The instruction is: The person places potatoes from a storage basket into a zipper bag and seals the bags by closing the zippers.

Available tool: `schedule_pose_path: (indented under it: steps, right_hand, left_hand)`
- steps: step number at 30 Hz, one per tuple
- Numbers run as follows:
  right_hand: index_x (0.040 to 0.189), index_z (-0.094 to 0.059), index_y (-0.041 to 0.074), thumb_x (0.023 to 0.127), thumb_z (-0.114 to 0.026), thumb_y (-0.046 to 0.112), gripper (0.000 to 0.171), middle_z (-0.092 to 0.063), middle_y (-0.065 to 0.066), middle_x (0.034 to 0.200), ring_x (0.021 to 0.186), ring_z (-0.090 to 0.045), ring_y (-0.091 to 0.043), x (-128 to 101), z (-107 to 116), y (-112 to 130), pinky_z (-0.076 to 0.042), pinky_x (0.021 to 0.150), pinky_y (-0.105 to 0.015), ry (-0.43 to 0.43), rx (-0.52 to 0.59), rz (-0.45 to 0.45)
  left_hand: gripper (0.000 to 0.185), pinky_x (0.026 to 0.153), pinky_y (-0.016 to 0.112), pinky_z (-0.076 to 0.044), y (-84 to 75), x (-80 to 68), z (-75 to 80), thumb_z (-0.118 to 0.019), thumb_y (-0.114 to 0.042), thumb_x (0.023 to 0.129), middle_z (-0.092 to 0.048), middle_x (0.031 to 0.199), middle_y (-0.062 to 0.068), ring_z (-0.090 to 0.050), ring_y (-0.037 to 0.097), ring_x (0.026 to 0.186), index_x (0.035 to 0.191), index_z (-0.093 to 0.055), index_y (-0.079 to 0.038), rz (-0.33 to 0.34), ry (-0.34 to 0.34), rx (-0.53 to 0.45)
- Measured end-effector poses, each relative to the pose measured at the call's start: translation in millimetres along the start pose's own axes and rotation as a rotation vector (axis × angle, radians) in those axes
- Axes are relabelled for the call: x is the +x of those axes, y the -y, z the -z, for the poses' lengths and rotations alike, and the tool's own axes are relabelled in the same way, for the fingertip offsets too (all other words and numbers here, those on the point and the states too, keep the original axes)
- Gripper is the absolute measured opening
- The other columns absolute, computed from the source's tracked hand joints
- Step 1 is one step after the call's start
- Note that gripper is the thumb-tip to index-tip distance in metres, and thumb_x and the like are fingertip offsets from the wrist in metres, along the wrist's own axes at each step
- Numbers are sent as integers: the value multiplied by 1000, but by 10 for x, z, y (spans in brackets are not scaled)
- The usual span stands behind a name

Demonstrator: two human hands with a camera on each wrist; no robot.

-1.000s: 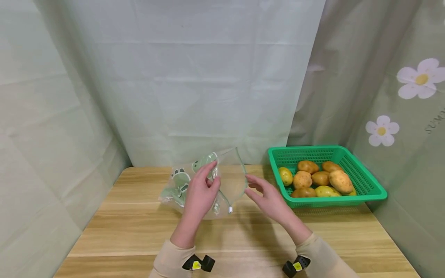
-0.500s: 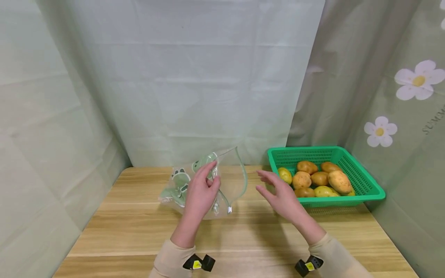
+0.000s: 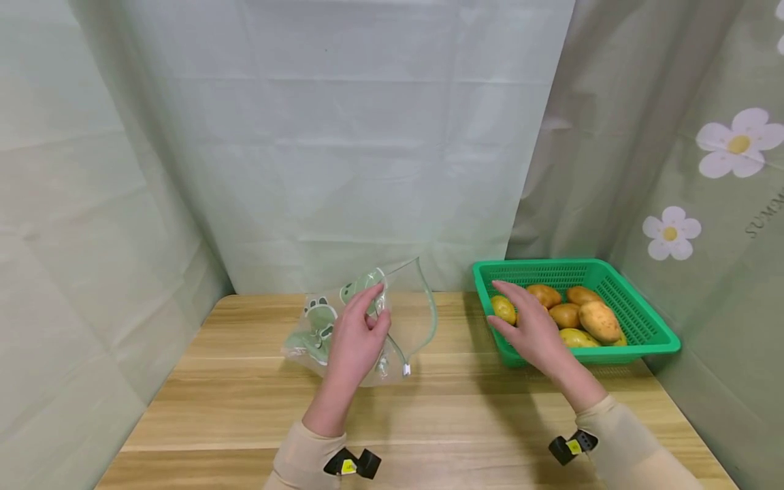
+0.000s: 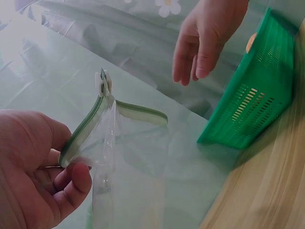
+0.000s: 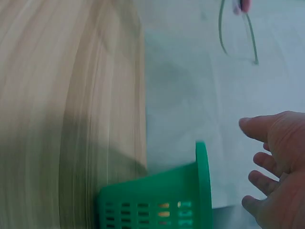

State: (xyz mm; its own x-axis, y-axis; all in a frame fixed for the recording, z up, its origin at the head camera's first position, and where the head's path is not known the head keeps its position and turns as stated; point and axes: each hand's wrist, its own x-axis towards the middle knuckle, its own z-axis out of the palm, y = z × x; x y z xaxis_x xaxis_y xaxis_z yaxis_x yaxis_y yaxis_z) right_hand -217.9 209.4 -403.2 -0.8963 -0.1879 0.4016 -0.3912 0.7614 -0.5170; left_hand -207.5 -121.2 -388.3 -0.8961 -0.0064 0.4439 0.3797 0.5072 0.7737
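A clear zipper bag (image 3: pixel 318 321) with a green print is held above the table, its green-edged mouth spread apart. My left hand (image 3: pixel 360 333) pinches one side of that mouth, as the left wrist view shows at the bag's green zip strip (image 4: pixel 82 128). At the corner of the mouth sits a white slider (image 3: pixel 406 369). My right hand (image 3: pixel 534 335) is over the near left rim of a green basket (image 3: pixel 658 338), fingers parted and holding nothing. Several potatoes (image 3: pixel 600 321) lie in the basket, some partly hidden by the right hand.
The basket stands at the right back of a wooden table (image 3: pixel 245 401). Pale cloth (image 3: pixel 380 150) hangs behind and at the sides; the right cloth bears white flowers (image 3: pixel 671 233).
My right hand has let go of the bag's mouth and moved right to the basket. The left hand stays in place with the bag, whose mouth remains spread.
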Motion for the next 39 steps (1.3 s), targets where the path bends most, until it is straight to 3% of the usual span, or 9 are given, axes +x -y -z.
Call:
schedule_pose_path:
  steps: [17, 32, 39]
  right_hand:
    - [168, -40, -3, 98, -85, 10, 84, -36, -31, 170, 155, -33, -55, 141, 116, -419, -33, 120, -74, 91, -119, -42]
    - [168, -36, -5, 93, -91, 18, 95, -37, -33, 169, 157, -28, -57, 275, 31, -602, -19, 125, -76, 172, -170, -36]
    - [166, -38, -7, 92, -91, 18, 95, -38, -34, 168, 156, -28, -59, 326, -26, -696, -19, 124, -77, 211, -173, -27]
  left_hand:
    - [52, 59, 24, -49, -7, -5, 8, -71, -7, 102, -66, 143, 10, -56, 13, 71, 154, -65, -10, 25, 19, -33]
    - [52, 59, 24, -50, -25, -16, 0, -72, -8, 102, -65, 145, 11, -56, 12, 70, 154, -65, -9, 14, 15, -23]
    - [52, 62, 24, -50, -2, -17, -6, -70, -7, 103, -65, 145, 11, -56, 13, 72, 154, -65, -9, 13, 20, -22]
